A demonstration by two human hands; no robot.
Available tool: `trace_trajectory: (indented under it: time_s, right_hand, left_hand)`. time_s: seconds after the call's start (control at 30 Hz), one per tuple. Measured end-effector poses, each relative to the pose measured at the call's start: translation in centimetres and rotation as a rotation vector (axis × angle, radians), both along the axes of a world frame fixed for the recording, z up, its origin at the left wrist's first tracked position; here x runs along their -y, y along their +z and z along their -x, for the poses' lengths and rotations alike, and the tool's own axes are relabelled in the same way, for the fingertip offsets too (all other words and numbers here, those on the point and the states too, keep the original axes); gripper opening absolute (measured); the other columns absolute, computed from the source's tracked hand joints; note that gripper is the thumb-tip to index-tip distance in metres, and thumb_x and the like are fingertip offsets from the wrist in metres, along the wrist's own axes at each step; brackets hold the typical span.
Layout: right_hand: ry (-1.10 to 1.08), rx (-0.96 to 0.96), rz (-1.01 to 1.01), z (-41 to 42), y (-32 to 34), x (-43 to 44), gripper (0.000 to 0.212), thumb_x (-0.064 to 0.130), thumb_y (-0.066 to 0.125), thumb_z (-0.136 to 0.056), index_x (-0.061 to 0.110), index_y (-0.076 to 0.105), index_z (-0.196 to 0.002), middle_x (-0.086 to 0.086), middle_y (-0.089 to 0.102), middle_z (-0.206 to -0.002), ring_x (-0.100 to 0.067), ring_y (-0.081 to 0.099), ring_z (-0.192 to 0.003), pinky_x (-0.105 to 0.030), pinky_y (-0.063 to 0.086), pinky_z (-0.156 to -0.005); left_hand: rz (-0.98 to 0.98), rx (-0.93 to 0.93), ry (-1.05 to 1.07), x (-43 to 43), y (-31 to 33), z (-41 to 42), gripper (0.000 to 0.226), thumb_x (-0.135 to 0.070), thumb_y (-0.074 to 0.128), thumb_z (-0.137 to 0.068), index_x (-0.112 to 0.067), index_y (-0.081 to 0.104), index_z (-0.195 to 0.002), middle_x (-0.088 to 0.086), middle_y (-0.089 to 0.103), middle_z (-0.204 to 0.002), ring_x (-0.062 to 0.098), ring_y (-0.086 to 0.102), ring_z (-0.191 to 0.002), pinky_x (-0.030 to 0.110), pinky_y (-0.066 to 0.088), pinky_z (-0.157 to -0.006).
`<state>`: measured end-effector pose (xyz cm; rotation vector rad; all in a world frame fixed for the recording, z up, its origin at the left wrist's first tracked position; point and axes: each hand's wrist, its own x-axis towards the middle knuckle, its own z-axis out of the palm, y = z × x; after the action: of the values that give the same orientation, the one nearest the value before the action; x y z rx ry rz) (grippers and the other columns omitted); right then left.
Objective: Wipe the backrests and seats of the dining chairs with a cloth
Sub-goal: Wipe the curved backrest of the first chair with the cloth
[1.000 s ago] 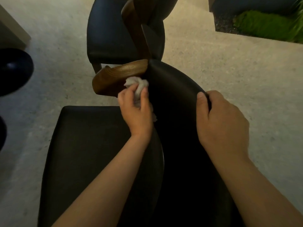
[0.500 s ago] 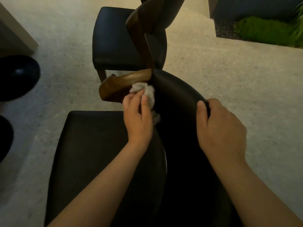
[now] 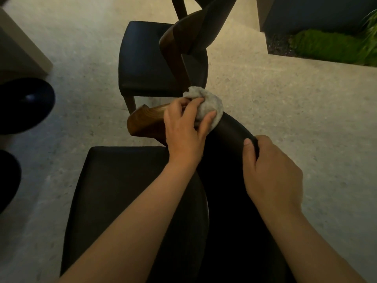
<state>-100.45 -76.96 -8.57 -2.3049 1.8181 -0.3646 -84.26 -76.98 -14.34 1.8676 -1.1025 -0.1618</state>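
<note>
Grey-white fleecy cloth [image 3: 211, 105] is held bunched in the left hand [image 3: 183, 129] at the top of the near chair's backrest [image 3: 234, 127], where the black padding meets the wooden end [image 3: 144, 121]. The left forearm is extended from the lower left across the black seat [image 3: 122, 190], with the back of the hand turned upward. The left grip is closed: fingers and thumb are curled round the cloth, which is pressed against the backrest top.

The right forearm is extended from the lower right. The right hand [image 3: 271, 172] is set on the same backrest, further to the right and apart from the cloth. The right grip is closed on the padded edge: the thumb lies on the near face, and the fingers are wrapped over the far side, where they are hidden.

A second dining chair [image 3: 144, 58] stands beyond, and its wood-and-black back is seen just behind the cloth. Both chairs stand on a pale speckled floor [image 3: 285, 103]. A planter with green moss [image 3: 326, 45] is located at upper right. A dark round object [image 3: 24, 105] is located at the left edge; what it is cannot be told.
</note>
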Motion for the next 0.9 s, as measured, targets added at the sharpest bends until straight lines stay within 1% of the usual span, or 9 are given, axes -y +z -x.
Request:
trace_trajectory:
  time_s: [0.1, 0.2, 0.27, 0.4, 0.53, 0.67, 0.77, 0.83, 0.9]
  right_hand:
    - [0.003, -0.01, -0.009, 0.0, -0.1, 0.1, 0.036, 0.047, 0.028, -0.101, 0.022, 0.054, -0.098, 0.011, 0.05, -0.067, -0.002, 0.045, -0.053, -0.021, 0.027, -0.047]
    - [0.005, -0.008, -0.013, 0.0, -0.2, 0.1, 0.039, 0.047, 0.027, -0.1, 0.021, 0.055, -0.101, 0.012, 0.05, -0.066, -0.002, 0.047, -0.052, -0.021, 0.029, -0.047]
    - [0.004, -0.005, -0.014, 0.0, -0.2, 0.1, 0.039, 0.047, 0.026, -0.1, 0.021, 0.055, -0.101, 0.011, 0.05, -0.066, -0.002, 0.047, -0.052, -0.021, 0.03, -0.047]
    - [0.011, -0.012, -0.004, -0.1, -0.3, 0.1, 0.039, 0.047, 0.027, -0.1, 0.02, 0.056, -0.1, 0.01, 0.052, -0.067, -0.004, 0.049, -0.053, -0.025, 0.039, -0.051]
    - [0.035, 0.018, 0.003, 0.0, -0.1, 0.1, 0.036, 0.043, 0.031, -0.101, 0.019, 0.057, -0.11, 0.011, 0.055, -0.075, -0.006, 0.051, -0.06, -0.026, 0.035, -0.056]
    - [0.093, 0.058, 0.012, -1.2, 0.0, 0.4, 0.038, 0.04, 0.035, -0.1, 0.016, 0.056, -0.121, 0.005, 0.06, -0.093, -0.01, 0.053, -0.077, -0.027, 0.04, -0.066]
    - [0.128, 0.074, 0.054, -3.6, -0.1, 0.8, 0.041, 0.038, 0.039, -0.1, 0.015, 0.049, -0.133, -0.002, 0.061, -0.116, -0.015, 0.056, -0.097, -0.027, 0.04, -0.081]
    - [0.144, 0.048, 0.076, -5.3, -0.4, 1.1, 0.044, 0.038, 0.04, -0.099, 0.015, 0.047, -0.135, -0.004, 0.058, -0.126, -0.019, 0.056, -0.109, -0.034, 0.042, -0.092]
    - [0.128, 0.005, 0.097, -6.4, -0.9, 1.4, 0.045, 0.039, 0.04, -0.099, 0.015, 0.046, -0.136, -0.005, 0.057, -0.128, -0.022, 0.054, -0.114, -0.039, 0.04, -0.097]
  left_hand:
    - [0.063, -0.065, 0.027, 0.3, 0.0, 0.3, 0.033, -0.045, 0.057, -0.093, -0.024, 0.058, -0.119, -0.008, 0.045, -0.118, 0.007, 0.043, -0.111, 0.028, 0.045, -0.093]
    - [0.135, -0.134, 0.052, 0.2, -0.2, -0.5, 0.013, -0.035, 0.061, -0.093, -0.031, 0.054, -0.104, -0.019, 0.042, -0.105, -0.006, 0.047, -0.1, 0.01, 0.042, -0.088]
    - [0.144, -0.212, 0.13, -0.4, -0.7, -1.7, 0.012, -0.031, 0.062, -0.092, -0.033, 0.052, -0.098, -0.019, 0.044, -0.104, -0.01, 0.047, -0.1, 0.003, 0.038, -0.087]
    - [0.056, -0.211, 0.268, -2.0, -2.0, -5.7, 0.009, -0.038, 0.06, -0.091, -0.035, 0.052, -0.095, -0.019, 0.044, -0.105, -0.006, 0.05, -0.097, 0.014, 0.047, -0.079]
    - [-0.013, -0.245, 0.35, -2.8, -2.8, -9.0, 0.005, -0.038, 0.055, -0.094, -0.035, 0.051, -0.096, -0.021, 0.043, -0.098, -0.008, 0.05, -0.087, 0.01, 0.04, -0.07]
    - [-0.105, -0.25, 0.33, -3.0, -3.9, -10.9, 0.005, -0.038, 0.05, -0.098, -0.034, 0.052, -0.099, -0.012, 0.043, -0.11, -0.005, 0.049, -0.086, 0.009, 0.036, -0.071]
    - [-0.168, -0.244, 0.349, -3.3, -4.8, -12.0, 0.019, -0.039, 0.045, -0.099, -0.026, 0.056, -0.107, -0.008, 0.043, -0.11, 0.004, 0.05, -0.09, 0.021, 0.041, -0.079]
    - [-0.219, -0.263, 0.359, -3.4, -5.3, -13.1, 0.025, -0.04, 0.042, -0.1, -0.022, 0.058, -0.107, -0.005, 0.048, -0.106, 0.009, 0.051, -0.09, 0.023, 0.041, -0.077]
    - [-0.248, -0.335, 0.33, -3.6, -5.8, -14.0, 0.027, -0.042, 0.04, -0.101, -0.022, 0.058, -0.097, -0.003, 0.055, -0.092, 0.01, 0.053, -0.079, 0.024, 0.043, -0.07]
